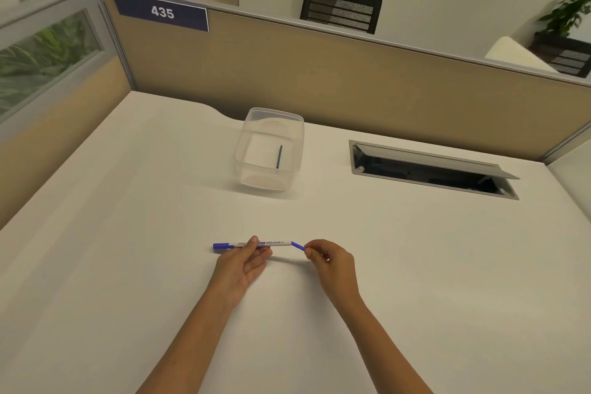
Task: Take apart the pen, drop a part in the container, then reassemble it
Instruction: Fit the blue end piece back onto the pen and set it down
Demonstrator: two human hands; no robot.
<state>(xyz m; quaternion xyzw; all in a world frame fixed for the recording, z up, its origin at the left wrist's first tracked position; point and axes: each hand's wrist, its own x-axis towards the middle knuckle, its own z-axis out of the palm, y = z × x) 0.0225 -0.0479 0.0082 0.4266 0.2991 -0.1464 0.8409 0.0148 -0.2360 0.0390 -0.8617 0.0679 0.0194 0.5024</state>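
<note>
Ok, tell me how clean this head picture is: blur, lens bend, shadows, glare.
Head view: wide-angle bend bows the partition and the desk edges; leaves at far left smear, as from motion; light is soft and even, with only faint shadows under the container and both hands; no harsh glare. The pen print reads partly, and the thin blue part in the container is sharp.

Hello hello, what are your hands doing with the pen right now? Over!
Left hand gripping white whiteboard pen barrel. Right hand pinching blue end plug at its end. Thin blue refill inside clear plastic container. Nothing blocking.
</note>
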